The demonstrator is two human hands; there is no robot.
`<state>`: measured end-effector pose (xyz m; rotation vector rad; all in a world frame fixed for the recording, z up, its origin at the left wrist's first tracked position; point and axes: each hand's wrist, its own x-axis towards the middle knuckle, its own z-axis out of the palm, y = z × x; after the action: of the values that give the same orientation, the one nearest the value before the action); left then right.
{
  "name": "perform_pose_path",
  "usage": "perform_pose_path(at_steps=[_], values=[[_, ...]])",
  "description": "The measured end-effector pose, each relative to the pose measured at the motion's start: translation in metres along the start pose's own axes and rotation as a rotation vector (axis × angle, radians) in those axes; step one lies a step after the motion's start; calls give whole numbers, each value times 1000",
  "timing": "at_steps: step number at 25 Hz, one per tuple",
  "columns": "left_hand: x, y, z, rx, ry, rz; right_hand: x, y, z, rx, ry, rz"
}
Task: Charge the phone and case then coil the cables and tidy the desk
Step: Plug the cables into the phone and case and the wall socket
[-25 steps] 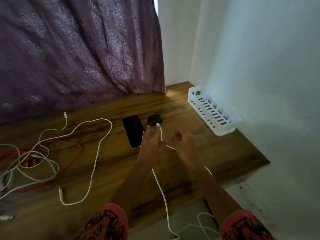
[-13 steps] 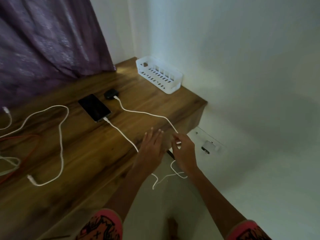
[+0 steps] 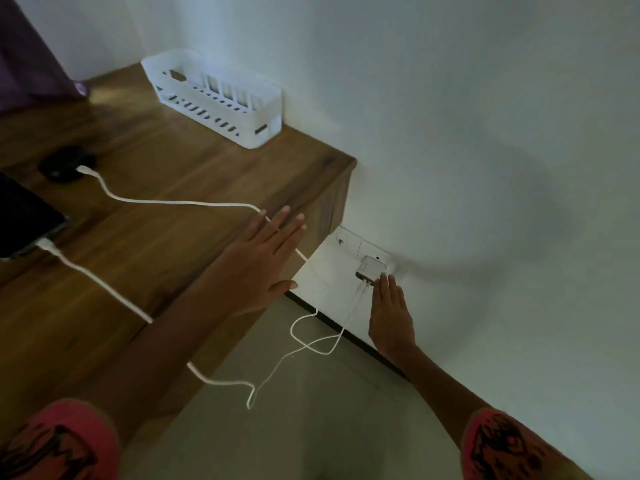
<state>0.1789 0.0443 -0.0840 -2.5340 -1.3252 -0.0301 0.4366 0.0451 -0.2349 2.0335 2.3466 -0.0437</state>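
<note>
The right hand point(image 3: 391, 317) had let go of the cable and dropped to the charger point(image 3: 370, 271), lower centre-right, where both white cables point(image 3: 173, 201) seemingly ended, so charging looked set. Its fingers lay straight, tips at the charger, empty. The left hand point(image 3: 263, 261) hovered flat and empty, mid-frame. The phone point(image 3: 20, 213) and case point(image 3: 62, 164) sat far left, plugged in.

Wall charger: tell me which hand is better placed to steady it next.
Probably the right. The right hand, fingers straight, has its fingertips just beside the wall charger; the left hand is spread above the desk edge, farther from it.
</note>
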Motion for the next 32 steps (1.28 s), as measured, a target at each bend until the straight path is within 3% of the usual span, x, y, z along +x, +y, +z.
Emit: perform_pose_path(at_steps=[6,11,17,22,27,32], values=[[2,-3,9,-24,96,-6,33,29,50,-300,-55,-15],[0,-3,12,-78,113,-18,38,29,65,-337,-22,38],[0,-3,13,-100,127,-18,45,28,74,-329,-124,137],[-1,-3,12,-98,117,-16,49,18,76,-27,-103,277],[0,-1,9,-113,104,-36,46,15,58,-178,-181,185],[-5,4,-2,-160,57,-100,30,7,20,-71,-197,143]])
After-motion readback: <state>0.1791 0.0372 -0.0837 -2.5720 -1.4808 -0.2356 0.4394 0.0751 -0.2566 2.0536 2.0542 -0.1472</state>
